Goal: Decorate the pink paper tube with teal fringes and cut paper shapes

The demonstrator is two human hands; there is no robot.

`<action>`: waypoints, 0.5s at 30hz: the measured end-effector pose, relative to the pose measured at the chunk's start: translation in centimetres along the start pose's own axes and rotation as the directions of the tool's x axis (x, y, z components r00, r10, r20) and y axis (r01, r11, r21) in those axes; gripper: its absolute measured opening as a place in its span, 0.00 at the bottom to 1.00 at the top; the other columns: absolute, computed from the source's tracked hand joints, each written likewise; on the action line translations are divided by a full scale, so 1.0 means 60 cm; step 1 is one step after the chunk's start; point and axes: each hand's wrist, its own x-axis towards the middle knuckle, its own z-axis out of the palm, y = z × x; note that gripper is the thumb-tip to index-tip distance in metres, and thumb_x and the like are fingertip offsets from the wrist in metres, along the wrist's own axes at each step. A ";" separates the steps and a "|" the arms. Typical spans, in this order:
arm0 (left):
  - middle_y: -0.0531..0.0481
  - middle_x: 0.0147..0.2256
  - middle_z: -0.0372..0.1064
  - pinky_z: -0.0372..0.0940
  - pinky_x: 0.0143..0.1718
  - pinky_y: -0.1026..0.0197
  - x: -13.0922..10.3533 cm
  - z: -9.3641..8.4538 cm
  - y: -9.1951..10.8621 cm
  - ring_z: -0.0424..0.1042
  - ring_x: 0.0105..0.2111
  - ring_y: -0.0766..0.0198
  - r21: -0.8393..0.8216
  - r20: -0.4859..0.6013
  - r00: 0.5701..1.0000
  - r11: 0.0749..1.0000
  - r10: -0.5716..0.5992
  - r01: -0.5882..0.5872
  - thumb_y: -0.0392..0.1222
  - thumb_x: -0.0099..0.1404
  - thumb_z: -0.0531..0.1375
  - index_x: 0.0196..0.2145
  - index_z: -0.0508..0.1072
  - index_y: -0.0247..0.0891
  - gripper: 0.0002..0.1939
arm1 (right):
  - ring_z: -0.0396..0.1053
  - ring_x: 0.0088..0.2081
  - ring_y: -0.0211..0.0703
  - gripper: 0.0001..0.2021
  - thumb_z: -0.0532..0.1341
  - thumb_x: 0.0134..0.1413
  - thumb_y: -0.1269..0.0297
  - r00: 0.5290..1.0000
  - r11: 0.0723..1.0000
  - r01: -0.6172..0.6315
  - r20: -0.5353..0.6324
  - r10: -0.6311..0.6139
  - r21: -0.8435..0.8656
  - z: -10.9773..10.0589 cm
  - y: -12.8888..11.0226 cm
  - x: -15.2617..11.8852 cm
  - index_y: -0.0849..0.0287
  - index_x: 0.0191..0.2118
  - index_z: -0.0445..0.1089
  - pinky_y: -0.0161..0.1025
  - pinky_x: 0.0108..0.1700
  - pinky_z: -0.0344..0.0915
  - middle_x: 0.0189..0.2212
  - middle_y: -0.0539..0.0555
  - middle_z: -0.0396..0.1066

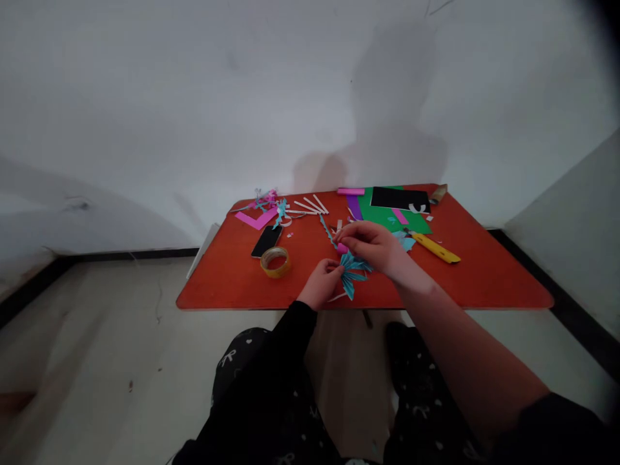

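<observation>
A pleated blue paper piece (352, 272) fans out near the table's front edge. My left hand (323, 281) pinches its left side between thumb and fingers. Just above the fan, my right hand (371, 244) is closed, its thumb and fingertips together; whatever they pinch is too small to make out. A small pink paper roll (341, 248) sits below the right fingertips, close to the top of the fan. A thin blue paper strip (325, 225) runs up and left from there.
On the orange table (232, 284) lie a tape roll (276, 263), a phone (267, 241), a yellow box cutter (436, 247), white paper sticks (310, 206) and pink paper (256, 219). Green paper (378, 216) and a black sheet (398, 198) lie at the back right, against the wall side.
</observation>
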 end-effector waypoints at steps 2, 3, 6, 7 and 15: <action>0.58 0.24 0.62 0.51 0.20 0.68 0.002 0.004 -0.003 0.57 0.17 0.74 -0.020 0.026 1.000 1.000 0.000 0.001 0.48 0.67 0.63 0.43 0.68 0.37 0.13 | 0.73 0.36 0.44 0.10 0.69 0.54 0.53 1.000 1.000 -0.007 0.001 0.007 -0.008 0.007 0.000 0.001 0.54 0.32 0.77 0.41 0.38 0.69 0.34 0.53 0.78; 0.58 0.24 0.61 0.52 0.20 0.68 0.003 0.006 -0.004 0.57 0.17 0.73 -0.034 0.044 0.999 0.999 -0.001 0.002 0.49 0.67 0.62 0.42 0.69 0.37 0.13 | 0.73 0.35 0.44 0.11 0.69 0.53 0.53 1.000 1.000 -0.011 0.006 0.011 -0.010 0.010 -0.001 0.002 0.55 0.32 0.77 0.41 0.38 0.69 0.34 0.53 0.78; 0.57 0.23 0.60 0.54 0.21 0.68 0.004 0.012 -0.010 0.58 0.18 0.72 -0.082 0.109 0.994 0.997 -0.001 0.010 0.49 0.68 0.61 0.38 0.69 0.37 0.12 | 0.72 0.35 0.43 0.12 0.69 0.52 0.51 1.000 1.000 -0.012 0.015 0.012 0.004 0.019 -0.002 0.003 0.55 0.32 0.77 0.40 0.36 0.68 0.35 0.54 0.78; 0.57 0.23 0.60 0.54 0.22 0.68 0.004 0.014 -0.012 0.59 0.19 0.72 -0.098 0.126 0.992 0.995 0.002 0.011 0.48 0.67 0.61 0.36 0.69 0.37 0.11 | 0.72 0.34 0.42 0.13 0.69 0.52 0.50 1.000 1.000 -0.015 0.015 0.015 0.013 0.022 0.000 0.003 0.55 0.32 0.77 0.39 0.36 0.68 0.36 0.54 0.79; 0.56 0.25 0.59 0.53 0.22 0.67 -0.006 0.022 -0.009 0.58 0.22 0.70 -0.250 0.232 0.973 0.965 -0.018 0.078 0.49 0.66 0.60 0.36 0.70 0.39 0.11 | 0.75 0.39 0.45 0.09 0.68 0.55 0.56 0.998 0.999 -0.027 0.052 0.028 -0.020 0.027 0.011 0.004 0.55 0.35 0.78 0.42 0.41 0.71 0.40 0.56 0.80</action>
